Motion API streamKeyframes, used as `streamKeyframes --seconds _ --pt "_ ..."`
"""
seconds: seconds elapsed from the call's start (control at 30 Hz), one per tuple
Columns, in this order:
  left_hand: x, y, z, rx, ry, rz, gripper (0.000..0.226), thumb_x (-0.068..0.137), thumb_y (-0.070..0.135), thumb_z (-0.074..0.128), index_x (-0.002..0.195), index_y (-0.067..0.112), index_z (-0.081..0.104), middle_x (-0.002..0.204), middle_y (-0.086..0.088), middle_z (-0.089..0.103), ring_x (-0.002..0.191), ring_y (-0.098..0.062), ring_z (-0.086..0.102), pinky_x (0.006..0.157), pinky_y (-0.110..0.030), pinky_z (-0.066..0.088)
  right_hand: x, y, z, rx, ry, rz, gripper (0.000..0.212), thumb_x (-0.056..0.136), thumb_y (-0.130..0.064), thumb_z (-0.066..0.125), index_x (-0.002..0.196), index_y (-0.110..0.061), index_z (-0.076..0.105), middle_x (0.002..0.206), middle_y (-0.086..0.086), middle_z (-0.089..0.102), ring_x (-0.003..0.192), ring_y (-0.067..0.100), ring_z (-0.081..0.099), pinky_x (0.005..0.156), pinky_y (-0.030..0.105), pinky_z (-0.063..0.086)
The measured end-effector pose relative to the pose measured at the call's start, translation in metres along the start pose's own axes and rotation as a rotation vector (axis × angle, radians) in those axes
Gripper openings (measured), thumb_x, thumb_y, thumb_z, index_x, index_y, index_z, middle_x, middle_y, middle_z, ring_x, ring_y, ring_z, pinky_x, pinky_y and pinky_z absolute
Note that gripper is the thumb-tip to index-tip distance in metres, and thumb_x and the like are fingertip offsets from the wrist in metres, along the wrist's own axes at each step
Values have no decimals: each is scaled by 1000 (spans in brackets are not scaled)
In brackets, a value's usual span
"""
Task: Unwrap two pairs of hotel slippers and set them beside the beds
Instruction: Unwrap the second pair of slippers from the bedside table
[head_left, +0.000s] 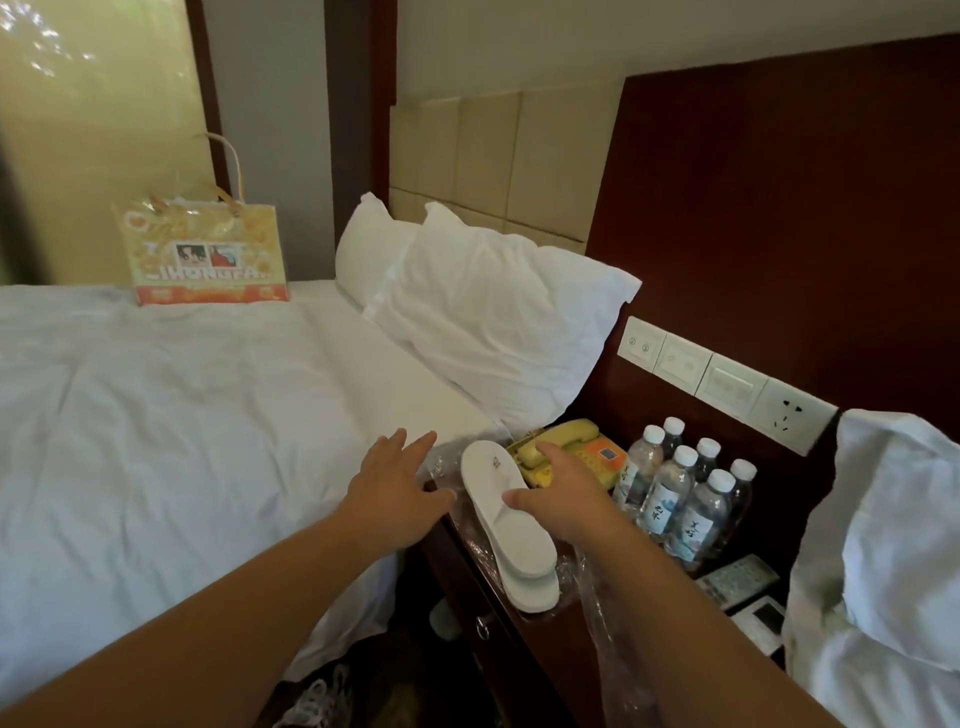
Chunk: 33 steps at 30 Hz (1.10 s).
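Observation:
A stacked pair of white hotel slippers (506, 525) lies on the dark wooden nightstand (519, 654), resting on crumpled clear plastic wrap (608, 613) that hangs over the front edge. My right hand (566, 493) hovers at the slippers' right side, thumb touching the upper slipper's edge, fingers spread above the yellow telephone (571, 441). My left hand (395, 493) is open with fingers apart, just left of the slippers at the edge of the left bed (182, 415). A white object (444, 618), possibly another slipper, shows on the floor below the bed's edge.
Several water bottles (680, 488) stand beside the phone, with remote controls (737, 582) in front. Pillows (493, 312) lean at the headboard; a yellow gift bag (202, 254) stands on the left bed. The second bed (883, 571) is at right. A sneaker (311, 696) lies on the floor.

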<state>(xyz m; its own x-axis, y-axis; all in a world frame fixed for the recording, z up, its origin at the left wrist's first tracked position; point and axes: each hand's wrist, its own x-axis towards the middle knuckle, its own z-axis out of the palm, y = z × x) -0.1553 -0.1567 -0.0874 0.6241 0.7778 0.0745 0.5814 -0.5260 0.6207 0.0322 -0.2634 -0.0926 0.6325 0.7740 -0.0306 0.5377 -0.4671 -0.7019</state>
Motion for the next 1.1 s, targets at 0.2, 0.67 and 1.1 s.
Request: streamKeyframes --seconds 0.2,0.67,1.1 --pt "39 -32 37 25 -69 -16 80 84 46 61 151 31 19 161 -2 4 148 -21 -4 119 -43 9 41 46 51 -55 -81 174 97 67 -41 82 149 -23 36 143 8 47 125 31 51 98 48 49" --pt "63 -73 57 6 -99 -30 72 85 40 63 148 31 29 156 -3 23 145 -22 15 117 -38 18 71 92 110 -399 77 295 125 59 -57 78 155 -17 8 143 13 34 131 32 39 105 46 39" --pt "44 -8 29 -231 -223 10 63 94 30 42 148 43 13 88 -3 65 77 -15 65 72 -26 54 5 -8 127 502 377 -101 35 89 -22 63 109 -43 44 103 -8 65 88 15 64 65 18 44"
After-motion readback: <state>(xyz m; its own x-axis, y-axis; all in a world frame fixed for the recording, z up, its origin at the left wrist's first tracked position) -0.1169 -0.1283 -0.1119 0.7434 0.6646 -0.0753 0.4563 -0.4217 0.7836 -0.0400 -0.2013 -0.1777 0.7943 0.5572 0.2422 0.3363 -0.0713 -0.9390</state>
